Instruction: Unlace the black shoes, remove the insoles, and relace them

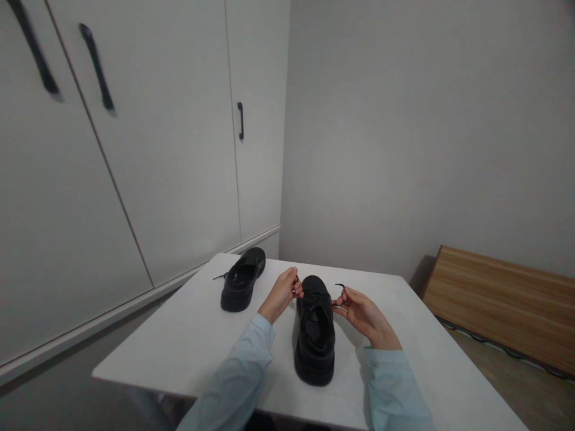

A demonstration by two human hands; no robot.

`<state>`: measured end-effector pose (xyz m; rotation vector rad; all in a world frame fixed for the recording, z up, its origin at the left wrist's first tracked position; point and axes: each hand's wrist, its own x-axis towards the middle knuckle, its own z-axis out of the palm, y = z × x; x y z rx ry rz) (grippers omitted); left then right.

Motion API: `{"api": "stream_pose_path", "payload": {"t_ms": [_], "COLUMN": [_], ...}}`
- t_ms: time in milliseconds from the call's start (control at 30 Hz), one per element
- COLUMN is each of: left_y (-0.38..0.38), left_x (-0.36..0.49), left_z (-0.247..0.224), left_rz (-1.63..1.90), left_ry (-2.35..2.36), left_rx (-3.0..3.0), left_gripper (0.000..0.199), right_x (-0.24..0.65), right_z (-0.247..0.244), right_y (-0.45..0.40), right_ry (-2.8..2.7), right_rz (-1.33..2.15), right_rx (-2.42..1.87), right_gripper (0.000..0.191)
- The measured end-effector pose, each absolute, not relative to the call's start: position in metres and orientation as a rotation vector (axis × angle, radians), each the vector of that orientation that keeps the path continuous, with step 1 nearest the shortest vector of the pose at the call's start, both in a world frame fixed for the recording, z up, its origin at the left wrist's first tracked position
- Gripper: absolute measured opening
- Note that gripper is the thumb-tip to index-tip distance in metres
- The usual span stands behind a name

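Right fingers (351, 294) pinch a lace (340, 285); left fingers (298, 289) mostly hide the end (296, 279) they pinch.

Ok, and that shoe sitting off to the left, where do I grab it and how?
Probably by the heel, from the near side with your left hand, the closer one. The shoe stands on its sole, toe pointing away, so its heel faces you and its opening faces up: thumb inside, fingers outside. A lace end pokes out left; avoid that.

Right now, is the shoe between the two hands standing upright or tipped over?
Upright: the shoe rests sole-down on the table, its opening facing up, with the left hand and right hand on either side.
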<state>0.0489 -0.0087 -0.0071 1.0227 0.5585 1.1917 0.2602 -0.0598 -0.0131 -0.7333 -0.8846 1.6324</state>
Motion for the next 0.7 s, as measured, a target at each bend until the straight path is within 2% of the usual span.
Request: {"api": "stream_pose_path", "payload": {"t_ms": [267, 433, 567, 700], "left_y": [-0.009, -0.012, -0.012, -0.012], "left_x": [0.046, 0.037, 0.031, 0.028], "left_z": [-0.005, 0.001, 0.003, 0.002], "left_rz": [1.108, 1.067, 0.943, 0.893], "left_ry": [0.671, 0.697, 0.701, 0.740], "left_rx": [1.395, 1.703, 1.943, 2.004], "left_gripper": [0.037, 0.031, 0.027, 0.024], "right_x": [0.254, 0.254, 0.254, 0.250], "right_z": [-0.008, -0.015, -0.016, -0.006], "right_y": [-0.064, -0.055, -0.051, -0.058], "right_ry": [-0.881, -1.051, -1.171, -1.414], "right_rz": [1.490, 1.010, 0.525, 0.535], "right_rx": [-0.916, -1.256, -1.323, -1.226], "right_gripper": [0.026, 0.034, 0.028, 0.023]}}
